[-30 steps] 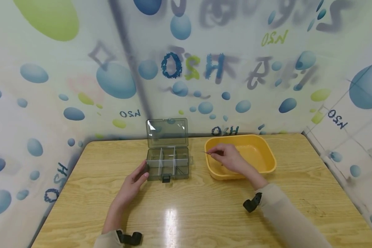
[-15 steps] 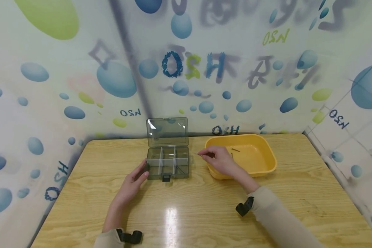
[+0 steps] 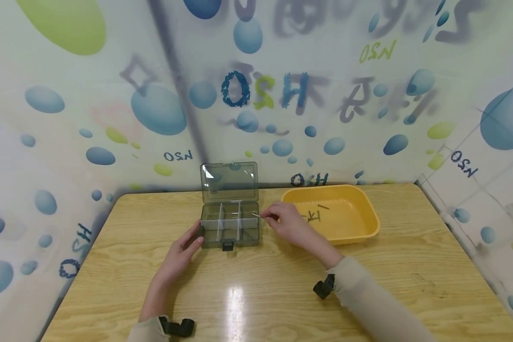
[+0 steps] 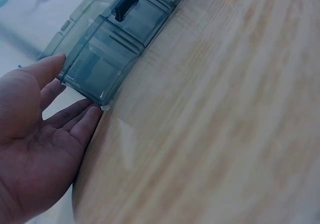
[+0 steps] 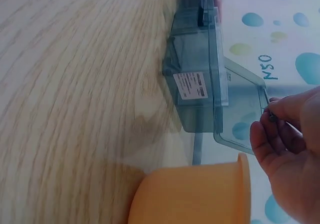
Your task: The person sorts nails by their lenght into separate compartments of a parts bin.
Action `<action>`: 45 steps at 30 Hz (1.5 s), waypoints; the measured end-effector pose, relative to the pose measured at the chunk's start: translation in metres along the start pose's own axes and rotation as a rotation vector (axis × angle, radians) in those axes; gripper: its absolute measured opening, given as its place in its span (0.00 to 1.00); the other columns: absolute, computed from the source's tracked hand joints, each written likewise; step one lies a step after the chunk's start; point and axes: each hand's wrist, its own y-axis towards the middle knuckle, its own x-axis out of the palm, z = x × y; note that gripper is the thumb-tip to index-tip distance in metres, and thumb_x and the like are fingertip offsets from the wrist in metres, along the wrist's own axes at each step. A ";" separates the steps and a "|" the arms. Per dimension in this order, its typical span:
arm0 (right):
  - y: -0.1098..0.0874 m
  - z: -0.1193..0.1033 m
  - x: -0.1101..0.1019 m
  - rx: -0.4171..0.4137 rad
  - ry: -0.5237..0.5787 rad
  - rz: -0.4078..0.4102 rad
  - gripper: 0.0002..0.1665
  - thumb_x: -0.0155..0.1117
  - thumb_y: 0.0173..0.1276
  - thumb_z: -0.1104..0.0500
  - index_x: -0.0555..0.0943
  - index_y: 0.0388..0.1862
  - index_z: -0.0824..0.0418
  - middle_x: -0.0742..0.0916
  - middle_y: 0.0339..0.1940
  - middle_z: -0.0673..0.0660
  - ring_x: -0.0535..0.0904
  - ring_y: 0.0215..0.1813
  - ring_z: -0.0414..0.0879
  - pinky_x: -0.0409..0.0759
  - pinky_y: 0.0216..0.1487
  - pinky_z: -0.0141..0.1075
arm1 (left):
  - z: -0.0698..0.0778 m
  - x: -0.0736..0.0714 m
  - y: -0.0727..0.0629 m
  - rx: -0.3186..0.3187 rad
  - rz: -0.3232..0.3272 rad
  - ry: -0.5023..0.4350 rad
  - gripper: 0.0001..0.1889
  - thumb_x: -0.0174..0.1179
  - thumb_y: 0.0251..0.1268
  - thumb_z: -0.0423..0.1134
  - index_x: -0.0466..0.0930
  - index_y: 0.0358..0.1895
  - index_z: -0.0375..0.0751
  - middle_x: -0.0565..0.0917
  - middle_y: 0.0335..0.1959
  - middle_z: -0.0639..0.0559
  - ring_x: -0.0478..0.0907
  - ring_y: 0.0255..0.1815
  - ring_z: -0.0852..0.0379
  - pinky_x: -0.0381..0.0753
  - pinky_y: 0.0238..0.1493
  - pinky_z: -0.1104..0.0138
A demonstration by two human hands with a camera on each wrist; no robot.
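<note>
A smoky clear compartment box point(image 3: 229, 235) with its lid raised stands on the table. My left hand point(image 3: 184, 249) rests against its left end, the fingers fairly straight; in the left wrist view that hand's fingertips point(image 4: 93, 112) touch the box near its lower edge. Between thumb and fingers my right hand point(image 3: 291, 223) pinches a thin screw point(image 3: 256, 215), whose tip points left over the box's back right compartment. Its round head shows in the right wrist view. Several screws point(image 3: 314, 216) lie in the orange tray point(image 3: 359, 232). A few thin dark pieces point(image 3: 247, 233) lie in the front right compartment.
The wooden table point(image 3: 273, 299) ends at a wall covering point(image 3: 346, 161) printed with blue and green drops. The lid point(image 3: 230, 183) stands up at the back of the box. Between box and tray is a narrow gap of table.
My right hand has moved left with the screw, from above the tray to the box's right edge, uncovering more screws in the tray. My left hand stays against the box.
</note>
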 end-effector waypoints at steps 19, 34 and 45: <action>0.008 -0.016 0.022 0.100 -0.112 -0.054 0.09 0.64 0.71 0.71 0.87 0.47 0.68 0.86 0.42 0.57 0.82 0.45 0.50 0.84 0.46 0.39 | -0.002 0.000 -0.001 0.004 0.020 0.008 0.33 0.54 0.82 0.43 0.55 0.81 0.35 0.56 0.81 0.40 0.54 0.80 0.42 0.65 0.62 0.83; 0.003 -0.021 0.022 0.114 -0.052 -0.087 0.12 0.65 0.73 0.67 0.86 0.52 0.69 0.85 0.41 0.54 0.78 0.40 0.44 0.80 0.40 0.31 | -0.001 -0.002 0.000 0.008 0.012 0.013 0.33 0.54 0.82 0.44 0.55 0.81 0.37 0.55 0.82 0.41 0.55 0.80 0.42 0.65 0.63 0.80; -0.014 -0.006 -0.006 0.038 -0.048 0.011 0.11 0.64 0.71 0.70 0.88 0.49 0.67 0.88 0.40 0.57 0.83 0.41 0.46 0.85 0.42 0.37 | -0.001 -0.001 0.000 0.002 0.000 -0.001 0.33 0.54 0.82 0.44 0.55 0.81 0.37 0.55 0.82 0.42 0.54 0.80 0.42 0.67 0.67 0.71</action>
